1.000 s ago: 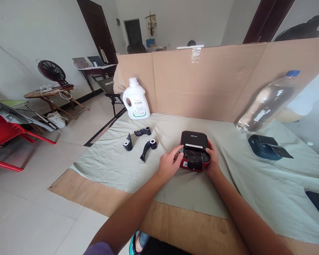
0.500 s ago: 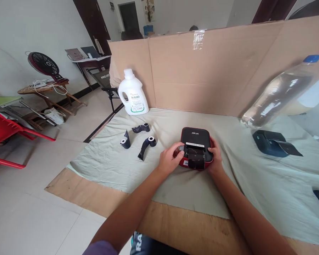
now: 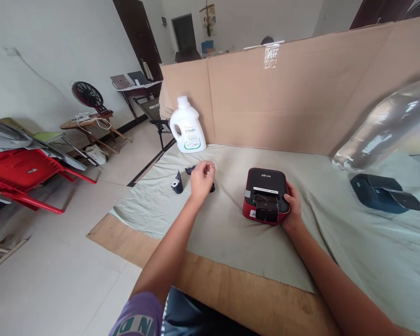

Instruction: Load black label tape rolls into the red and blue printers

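A black and red label printer [image 3: 267,182] rests on the pale green cloth, a dark label strip [image 3: 266,208] hanging from its front slot. My right hand [image 3: 292,207] grips the printer's right side, thumb on top. To the left, my left hand [image 3: 202,181] hovers over the small dark rolls, fingers curled inward; whatever may be in them is hidden. Beneath that hand, one dark roll [image 3: 213,187] is mostly covered. Another roll [image 3: 190,170] pokes out behind it, and a third roll [image 3: 177,185] with a white core stands farther left.
A white detergent bottle [image 3: 188,126] stands by the cardboard wall [image 3: 266,107] at the back. On the right are a large clear bottle [image 3: 381,126], leaning, and a dark blue device [image 3: 378,193] with a strip out. A bare wooden edge [image 3: 245,289] runs along the front.
My left hand has left the printer's left side and moved left over the dark rolls. The right hand keeps its hold on the printer. The view has turned slightly left.
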`<state>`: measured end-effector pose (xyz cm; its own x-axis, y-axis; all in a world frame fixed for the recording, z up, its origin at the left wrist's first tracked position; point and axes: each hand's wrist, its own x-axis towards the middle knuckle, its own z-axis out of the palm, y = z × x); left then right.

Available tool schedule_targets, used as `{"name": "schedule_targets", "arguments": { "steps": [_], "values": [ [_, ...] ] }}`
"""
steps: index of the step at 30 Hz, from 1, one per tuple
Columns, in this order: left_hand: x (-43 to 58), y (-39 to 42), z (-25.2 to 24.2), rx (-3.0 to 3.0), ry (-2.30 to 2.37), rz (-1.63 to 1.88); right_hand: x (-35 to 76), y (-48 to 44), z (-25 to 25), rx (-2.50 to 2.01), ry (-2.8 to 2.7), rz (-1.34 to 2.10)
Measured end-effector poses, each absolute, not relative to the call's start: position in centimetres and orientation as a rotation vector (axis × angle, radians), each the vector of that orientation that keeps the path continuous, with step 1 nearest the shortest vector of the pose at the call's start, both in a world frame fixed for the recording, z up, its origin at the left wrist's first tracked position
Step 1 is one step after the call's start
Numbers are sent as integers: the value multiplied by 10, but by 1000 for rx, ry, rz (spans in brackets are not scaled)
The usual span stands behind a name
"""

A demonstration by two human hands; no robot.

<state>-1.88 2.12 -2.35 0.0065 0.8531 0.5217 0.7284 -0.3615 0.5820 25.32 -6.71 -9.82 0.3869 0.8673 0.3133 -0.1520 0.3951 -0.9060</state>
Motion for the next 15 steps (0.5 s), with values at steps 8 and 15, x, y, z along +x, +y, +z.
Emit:
{"name": "schedule_targets", "arguments": {
  "steps": [8,15],
  "values": [
    [-54,102,-22,2364,1925,206,256,-61,-103,-847,-834,815],
    [-66,83,-17,2301,2024,56,260,-61,-109,-831,-836,848]
  ]
}}
